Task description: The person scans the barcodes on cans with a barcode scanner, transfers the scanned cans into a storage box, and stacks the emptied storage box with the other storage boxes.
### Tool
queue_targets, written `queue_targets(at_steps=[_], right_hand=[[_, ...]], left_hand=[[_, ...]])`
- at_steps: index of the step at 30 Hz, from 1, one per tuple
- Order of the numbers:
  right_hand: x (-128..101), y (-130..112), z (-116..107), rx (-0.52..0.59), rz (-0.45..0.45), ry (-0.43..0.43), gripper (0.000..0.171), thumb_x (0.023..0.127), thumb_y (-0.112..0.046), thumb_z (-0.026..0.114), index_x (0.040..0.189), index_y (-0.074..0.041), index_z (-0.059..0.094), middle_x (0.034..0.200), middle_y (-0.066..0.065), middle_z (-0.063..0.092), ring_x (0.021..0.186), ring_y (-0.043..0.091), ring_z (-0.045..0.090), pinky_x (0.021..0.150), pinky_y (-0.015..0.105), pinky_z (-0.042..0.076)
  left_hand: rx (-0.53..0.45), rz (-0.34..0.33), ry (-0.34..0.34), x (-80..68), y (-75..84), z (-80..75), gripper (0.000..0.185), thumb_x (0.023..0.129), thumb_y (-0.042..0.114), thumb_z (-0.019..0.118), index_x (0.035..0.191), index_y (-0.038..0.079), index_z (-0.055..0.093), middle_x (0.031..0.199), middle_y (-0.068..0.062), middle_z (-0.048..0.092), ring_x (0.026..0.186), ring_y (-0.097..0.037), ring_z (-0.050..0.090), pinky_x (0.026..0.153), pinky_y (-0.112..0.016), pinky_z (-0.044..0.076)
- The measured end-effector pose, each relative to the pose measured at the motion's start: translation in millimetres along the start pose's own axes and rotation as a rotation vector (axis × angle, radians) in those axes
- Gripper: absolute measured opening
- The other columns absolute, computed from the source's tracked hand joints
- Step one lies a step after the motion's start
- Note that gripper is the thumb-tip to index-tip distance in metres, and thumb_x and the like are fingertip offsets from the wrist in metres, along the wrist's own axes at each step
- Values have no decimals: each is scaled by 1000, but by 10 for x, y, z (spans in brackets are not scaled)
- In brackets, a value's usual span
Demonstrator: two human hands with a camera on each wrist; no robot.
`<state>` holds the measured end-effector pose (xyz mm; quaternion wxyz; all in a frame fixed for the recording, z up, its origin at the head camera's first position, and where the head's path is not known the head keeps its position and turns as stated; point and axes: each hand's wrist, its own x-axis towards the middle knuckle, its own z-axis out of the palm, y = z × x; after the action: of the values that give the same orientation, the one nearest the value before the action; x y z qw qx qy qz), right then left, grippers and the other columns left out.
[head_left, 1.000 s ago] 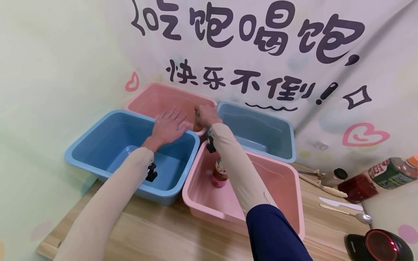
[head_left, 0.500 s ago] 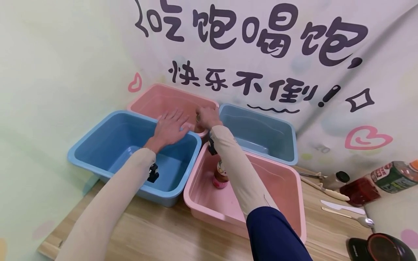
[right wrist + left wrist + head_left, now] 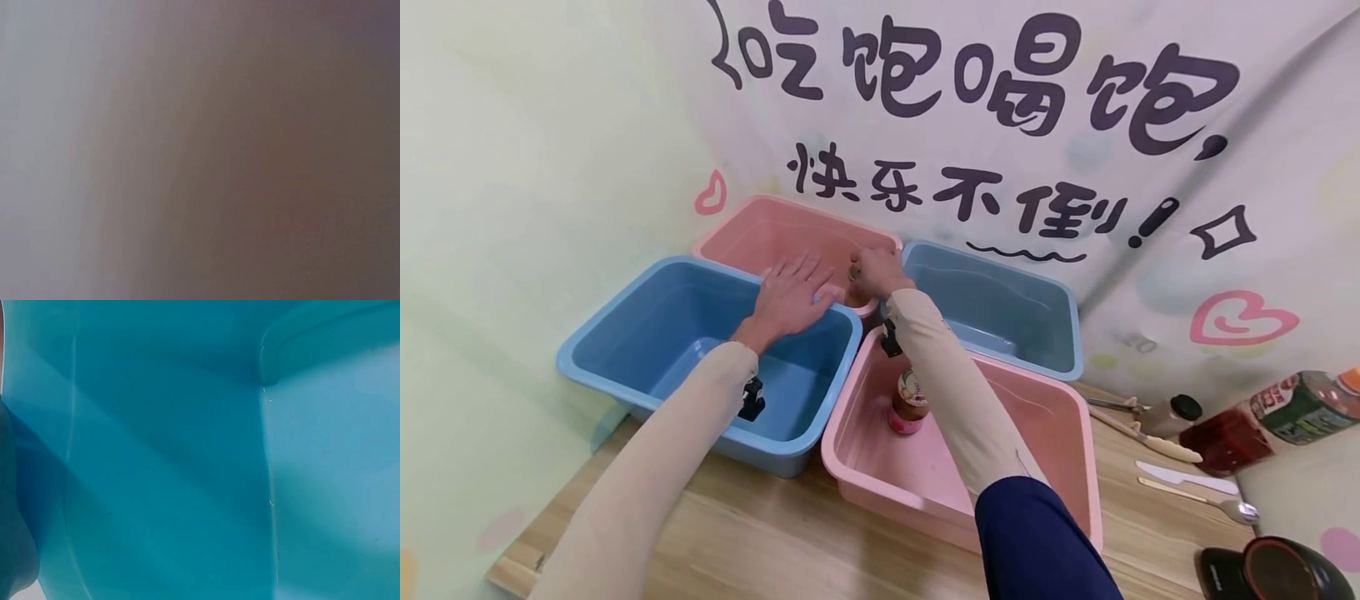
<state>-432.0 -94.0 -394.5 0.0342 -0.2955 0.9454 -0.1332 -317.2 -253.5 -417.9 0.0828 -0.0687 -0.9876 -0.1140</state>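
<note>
My left hand [image 3: 792, 296] lies with straight, spread fingers across the rear rim of the blue tub [image 3: 625, 392], its fingertips over the rear pink tub [image 3: 760, 237]. At that pink tub's front right corner, my right hand [image 3: 878, 271] has its fingers curled about the top of a brownish jar [image 3: 856, 294]. Most of that jar is hidden by the hand and the rim. Another jar [image 3: 908, 402], brown with a pale patterned lid and a pink label, stands inside the front pink tub [image 3: 880, 492]. The right wrist view is only a blur.
A grey-blue tub [image 3: 1000, 308] stands behind the front pink one. On the right lie tongs [image 3: 1142, 433], a white knife [image 3: 1183, 477] and a spoon [image 3: 1232, 507]. Beyond them are a black-capped jar [image 3: 1176, 410], a bottle [image 3: 1300, 408] and a black device [image 3: 1273, 567].
The camera view has shifted slightly. Both hands stay in nearly the same places over the rear pink tub, the right one still at the jar.
</note>
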Motion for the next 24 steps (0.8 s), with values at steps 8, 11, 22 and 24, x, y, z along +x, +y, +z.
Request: queue_targets(at_steps=[8, 11, 22, 24], right_hand=[[-199, 109, -220, -12, -45, 38, 48, 95, -26, 67, 141, -16, 57, 140, 10, 58, 128, 30, 51, 112, 57, 39], [-304, 160, -298, 35, -67, 55, 41, 96, -27, 65, 136, -17, 60, 133, 10, 61, 121, 29, 52, 104, 52, 45], [-831, 209, -555, 31, -89, 48, 63, 92, -23, 72, 149, -20, 47, 142, 14, 51, 125, 28, 50, 106, 46, 47], [-945, 203, -578, 26, -95, 44, 65, 91, -23, 74, 149, -19, 47, 141, 14, 51, 123, 28, 50, 105, 45, 49]], left_hand=[[14, 16, -3, 4, 19, 4, 65, 102, 53, 33, 158, 20, 30, 168, -7, 21, 157, -32, 13, 126, -54, 12], [16, 14, 0, 7, 16, -4, 66, 102, 54, 32, 158, 21, 30, 168, -7, 21, 157, -32, 13, 126, -54, 14], [12, 13, 2, 19, 20, -1, 66, 102, 53, 34, 158, 19, 30, 167, -10, 23, 156, -34, 12, 126, -55, 13], [8, 15, 6, 21, 18, -1, 66, 102, 53, 35, 158, 18, 30, 167, -10, 24, 156, -34, 13, 125, -56, 13]])
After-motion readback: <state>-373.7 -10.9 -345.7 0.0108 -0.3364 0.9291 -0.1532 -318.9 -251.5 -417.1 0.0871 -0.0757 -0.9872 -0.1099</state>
